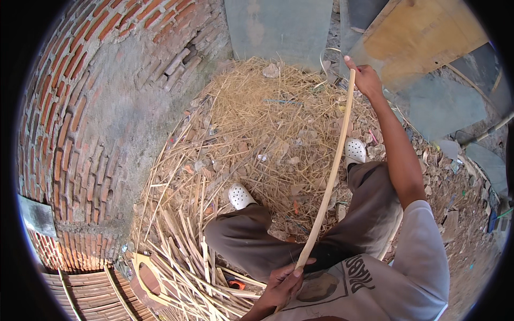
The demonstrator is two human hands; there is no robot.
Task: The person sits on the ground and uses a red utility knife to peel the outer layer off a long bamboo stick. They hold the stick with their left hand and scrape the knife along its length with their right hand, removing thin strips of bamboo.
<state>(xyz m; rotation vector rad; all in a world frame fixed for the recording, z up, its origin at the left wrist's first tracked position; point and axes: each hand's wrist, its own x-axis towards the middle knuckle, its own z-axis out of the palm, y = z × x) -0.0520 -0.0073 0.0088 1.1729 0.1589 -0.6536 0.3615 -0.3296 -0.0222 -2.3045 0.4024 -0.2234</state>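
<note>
A long, pale bamboo strip (334, 166) runs slantwise from my lap up to the far right. Its lower end is in my left hand (285, 283), whose fingers are wrapped round it close to my body. My right arm is stretched far forward, and my right hand (367, 80) is beside the strip's upper end. Its fingers are curled and the thumb points up; what lies inside them is hidden. A thin curled shaving (323, 59) shows just left of that thumb.
Shavings (257, 96) and rubble cover the ground before me. A heap of split bamboo strips (187, 267) lies at my left, beside an orange-and-black object (235, 283). A brick wall (80, 117) rises on the left; grey panels (278, 29) and a brown board (423, 40) stand at the far side.
</note>
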